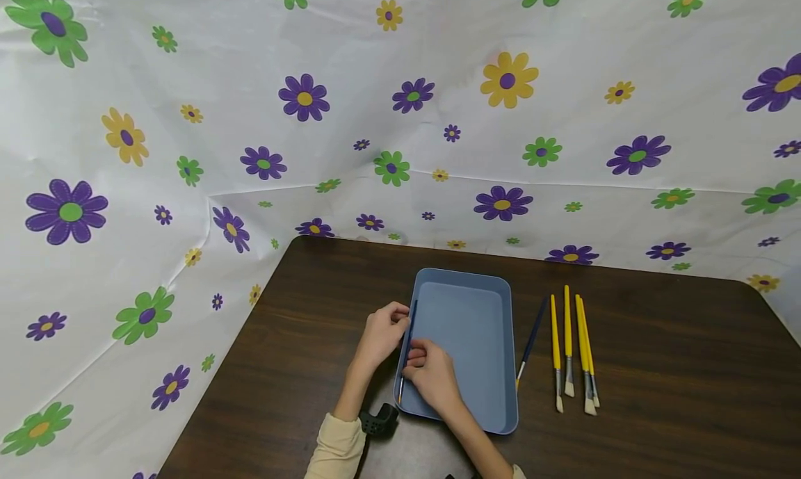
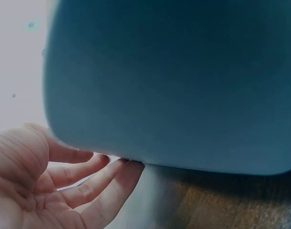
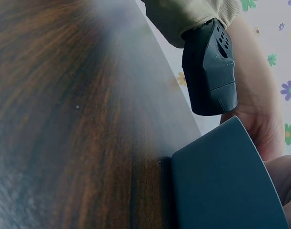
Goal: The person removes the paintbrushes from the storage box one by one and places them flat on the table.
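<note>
A dark blue paintbrush [image 1: 405,364] lies lengthwise along the left inner wall of a blue-grey tray [image 1: 466,354], bristles toward the near corner. My right hand [image 1: 434,378] reaches over the tray's near left part and pinches the brush near its middle. Farther up the same side, my left hand [image 1: 380,334] touches the tray's left rim beside the brush's handle, fingers loosely bent. In the left wrist view, the fingertips [image 2: 135,167] of that hand meet the tray's edge. The right hand's fingers are hidden behind the tray wall [image 3: 221,176] in the right wrist view.
Right of the tray, a second dark blue paintbrush [image 1: 532,336] leans against its outer side. Several yellow-handled paintbrushes [image 1: 567,326] lie beyond it, bristles toward me. The dark wooden table [image 1: 676,354] meets a flowered white cloth [image 1: 350,62] at the back and left.
</note>
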